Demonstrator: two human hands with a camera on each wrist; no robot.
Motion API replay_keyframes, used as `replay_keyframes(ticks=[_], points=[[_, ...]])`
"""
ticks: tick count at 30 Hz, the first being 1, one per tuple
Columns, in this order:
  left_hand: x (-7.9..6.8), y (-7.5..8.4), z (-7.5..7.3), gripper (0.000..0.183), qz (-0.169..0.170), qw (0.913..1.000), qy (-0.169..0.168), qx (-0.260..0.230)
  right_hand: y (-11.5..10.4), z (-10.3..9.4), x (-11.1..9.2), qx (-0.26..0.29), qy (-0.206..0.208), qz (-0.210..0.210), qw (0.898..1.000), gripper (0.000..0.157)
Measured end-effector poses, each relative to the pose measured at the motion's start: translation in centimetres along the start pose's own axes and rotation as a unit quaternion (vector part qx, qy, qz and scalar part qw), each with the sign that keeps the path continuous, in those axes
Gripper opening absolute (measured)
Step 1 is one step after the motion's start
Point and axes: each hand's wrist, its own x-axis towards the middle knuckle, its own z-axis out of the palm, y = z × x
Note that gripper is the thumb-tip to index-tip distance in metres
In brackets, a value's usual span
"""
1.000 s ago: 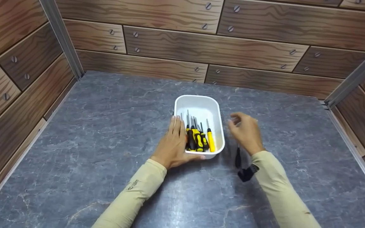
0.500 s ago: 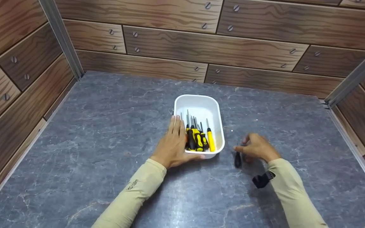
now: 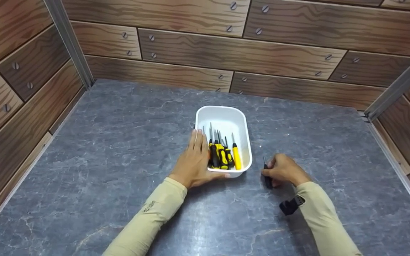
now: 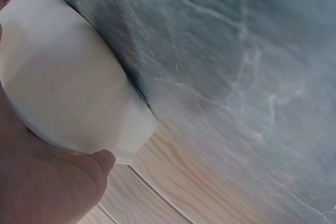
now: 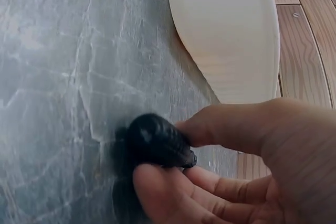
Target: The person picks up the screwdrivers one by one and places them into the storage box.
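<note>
In the head view a white plastic tub [image 3: 242, 142] stands on the dark marbled tabletop, with several yellow-and-black screwdrivers [image 3: 223, 160] lying in it, handles toward me. My left hand [image 3: 192, 163] rests against the tub's near left corner, fingers straight along the side and thumb stretched over the near end. Right of the tub, my right hand [image 3: 285, 170] pinches a small black-handled screwdriver [image 3: 268, 182] between thumb and fingers, its metal shaft pointing away from me. The right wrist view shows the black handle [image 5: 155, 140] close over the tabletop, with fingertips around it.
Wood-plank-patterned panels [image 3: 190, 46] wall the table at the back and both sides, with metal corner posts [image 3: 71, 42]. A small white speck [image 3: 260, 146] lies on the tabletop right of the tub. A black band [image 3: 292, 204] is on the right wrist.
My right hand has moved from beside the tub toward me and down to the black screwdriver on the table, and now pinches its handle. The left hand and tub stay put.
</note>
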Motion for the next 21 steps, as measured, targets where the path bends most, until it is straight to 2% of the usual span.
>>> replay_keyframes(ticks=[7,13,17,21], points=[[0.0,-0.1,0.0,0.133,-0.002,1.0,-0.003,-0.006,-0.5,-1.4,0.3,0.016,0.045,-0.024,0.999,0.022],[0.0,-0.1,-0.1,0.134,-0.003,1.0,-0.005,-0.007,-2.6,-2.6,0.6,0.008,0.126,-0.068,0.99,0.036],[-0.1,0.0,-0.1,0.134,-0.002,1.0,0.0,-0.005,-4.7,-2.0,1.0,0.02,0.162,-0.104,0.981,0.034],[-0.1,0.1,-0.1,0.134,0.0,1.0,0.003,-0.005,-6.9,-0.8,1.8,0.022,0.148,-0.118,0.982,0.033]])
